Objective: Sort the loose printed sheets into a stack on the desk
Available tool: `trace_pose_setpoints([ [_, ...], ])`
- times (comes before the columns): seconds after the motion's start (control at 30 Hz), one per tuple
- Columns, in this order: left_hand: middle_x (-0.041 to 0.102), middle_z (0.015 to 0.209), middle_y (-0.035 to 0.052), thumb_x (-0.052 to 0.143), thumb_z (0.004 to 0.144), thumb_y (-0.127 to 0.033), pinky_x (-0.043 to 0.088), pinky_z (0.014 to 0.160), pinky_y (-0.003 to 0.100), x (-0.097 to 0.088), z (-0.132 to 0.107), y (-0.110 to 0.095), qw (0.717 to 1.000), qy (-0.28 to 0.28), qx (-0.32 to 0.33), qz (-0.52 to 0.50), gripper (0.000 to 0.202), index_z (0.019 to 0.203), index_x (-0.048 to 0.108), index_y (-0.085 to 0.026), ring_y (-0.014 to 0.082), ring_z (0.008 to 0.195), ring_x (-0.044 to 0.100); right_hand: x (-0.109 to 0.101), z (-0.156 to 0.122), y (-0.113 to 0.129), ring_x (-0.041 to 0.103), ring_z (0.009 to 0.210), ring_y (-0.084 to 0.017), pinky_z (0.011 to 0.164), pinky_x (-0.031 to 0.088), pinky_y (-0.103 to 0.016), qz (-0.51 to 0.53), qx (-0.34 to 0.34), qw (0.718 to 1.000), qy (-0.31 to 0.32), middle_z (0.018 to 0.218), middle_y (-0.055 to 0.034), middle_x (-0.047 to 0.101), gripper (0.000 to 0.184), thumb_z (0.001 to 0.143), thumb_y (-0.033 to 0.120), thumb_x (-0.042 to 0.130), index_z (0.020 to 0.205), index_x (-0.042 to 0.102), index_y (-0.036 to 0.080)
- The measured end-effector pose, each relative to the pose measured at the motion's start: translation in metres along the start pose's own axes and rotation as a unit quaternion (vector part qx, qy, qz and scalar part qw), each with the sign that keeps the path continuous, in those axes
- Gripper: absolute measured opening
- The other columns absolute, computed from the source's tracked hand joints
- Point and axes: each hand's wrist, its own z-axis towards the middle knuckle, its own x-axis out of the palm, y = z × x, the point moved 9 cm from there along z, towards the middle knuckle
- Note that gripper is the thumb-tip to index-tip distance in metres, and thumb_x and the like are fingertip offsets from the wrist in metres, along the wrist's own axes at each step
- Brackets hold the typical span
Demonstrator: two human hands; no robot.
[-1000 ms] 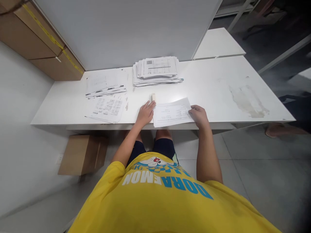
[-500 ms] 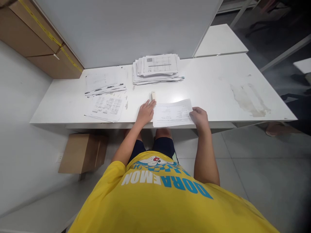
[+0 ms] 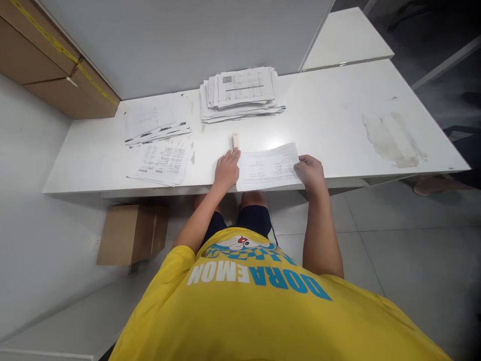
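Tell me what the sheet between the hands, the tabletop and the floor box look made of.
The sheet is thin white paper, matte, with printed lines. The tabletop looks like smooth white board, probably laminate, semi-gloss: it throws a soft glare and carries a stain. The floor box looks like plain brown cardboard, matte, with folded edges.

The person wears a bright yellow T-shirt (image 3: 263, 321) with short sleeves. Across its chest runs "DORAEMON" in 2 colours, part white and part blue, printed beside a blue-and-white cartoon print (image 3: 242, 244) with a red nose. Under the shirt show dark navy shorts (image 3: 255, 220) — a pale strip marks 1 edge. The forearms, left hand (image 3: 226, 170) and right hand (image 3: 311, 171) are bare.
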Motion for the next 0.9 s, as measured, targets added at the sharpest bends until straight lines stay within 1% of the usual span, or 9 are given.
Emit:
trace_pose_setpoints([
  [0.13,0.041,0.157,0.0057,0.038,0.088,-0.007,0.04,0.113,0.041,0.0009,0.0008,0.0017,1.0,0.001,0.007,-0.001,0.062,0.148,0.044,-0.018,0.0228,0.143,0.043,-0.0006,-0.0019,0.0036,0.051,0.063,-0.015,0.056,0.037,-0.026,0.006,0.007,1.0,-0.004,0.07,0.0016,0.059,0.023,0.056,0.021,0.055,0.078,0.063,0.019],
  [0.27,0.042,0.156,0.0058,0.038,0.088,-0.007,0.045,0.107,0.042,0.0025,0.0027,0.0027,1.0,-0.003,0.021,-0.012,0.061,0.147,0.046,-0.019,0.0218,0.138,0.05,-0.0012,-0.0042,0.0067,0.049,0.062,-0.014,0.056,0.036,-0.026,0.001,0.005,1.0,-0.009,0.068,0.0023,0.057,0.022,0.056,0.02,0.054,0.077,0.063,0.019],
  [0.4,0.044,0.155,0.005,0.039,0.086,-0.005,0.045,0.107,0.045,0.0048,0.0025,0.0039,1.0,-0.012,0.015,-0.009,0.061,0.145,0.048,-0.02,0.0229,0.138,0.05,-0.0009,-0.0046,0.0075,0.048,0.062,-0.013,0.057,0.036,-0.026,-0.005,-0.005,1.0,-0.014,0.069,0.0019,0.057,0.024,0.057,0.019,0.052,0.078,0.064,0.018],
  [0.53,0.045,0.154,0.0029,0.038,0.086,-0.004,0.046,0.106,0.043,0.0033,0.0014,0.0053,0.999,-0.026,0.011,-0.024,0.062,0.145,0.049,-0.022,0.0207,0.137,0.05,-0.0014,-0.0035,0.0085,0.049,0.064,-0.014,0.058,0.036,-0.026,-0.012,-0.022,0.999,-0.023,0.07,0.0016,0.058,0.025,0.057,0.018,0.051,0.079,0.064,0.018],
  [0.63,0.043,0.155,0.0026,0.038,0.088,-0.006,0.047,0.105,0.042,0.0003,0.0002,0.0054,0.999,-0.033,0.012,-0.034,0.061,0.146,0.047,-0.023,0.0199,0.135,0.052,-0.0016,-0.0042,0.009,0.047,0.062,-0.013,0.058,0.035,-0.026,-0.013,-0.02,0.999,-0.031,0.067,0.0025,0.055,0.023,0.057,0.018,0.052,0.077,0.063,0.019],
  [0.77,0.041,0.157,0.0048,0.036,0.09,-0.009,0.044,0.108,0.042,-0.0026,-0.0021,0.0026,0.999,-0.036,0.017,-0.029,0.059,0.148,0.045,-0.02,0.0207,0.136,0.051,0.0015,-0.0066,0.0096,0.044,0.061,-0.013,0.056,0.033,-0.025,-0.004,-0.023,0.999,-0.029,0.063,0.0038,0.051,0.022,0.058,0.019,0.051,0.077,0.063,0.019],
  [0.83,0.04,0.158,0.0054,0.036,0.091,-0.01,0.043,0.109,0.042,-0.004,-0.0033,0.0013,0.999,-0.037,0.02,-0.023,0.06,0.15,0.042,-0.019,0.0212,0.138,0.049,0.0029,-0.0063,0.008,0.044,0.06,-0.012,0.057,0.034,-0.025,0.014,-0.031,0.999,-0.016,0.062,0.0044,0.05,0.022,0.058,0.02,0.053,0.078,0.063,0.02],
  [0.9,0.036,0.16,0.0052,0.037,0.091,-0.012,0.042,0.109,0.041,-0.0046,-0.0044,0.0013,0.999,-0.033,0.019,-0.019,0.062,0.152,0.037,-0.02,0.0215,0.139,0.047,-0.0033,-0.0039,0.0061,0.045,0.061,-0.012,0.058,0.036,-0.025,0.053,-0.047,0.997,-0.016,0.064,0.0048,0.05,0.021,0.058,0.022,0.056,0.078,0.061,0.02],
])
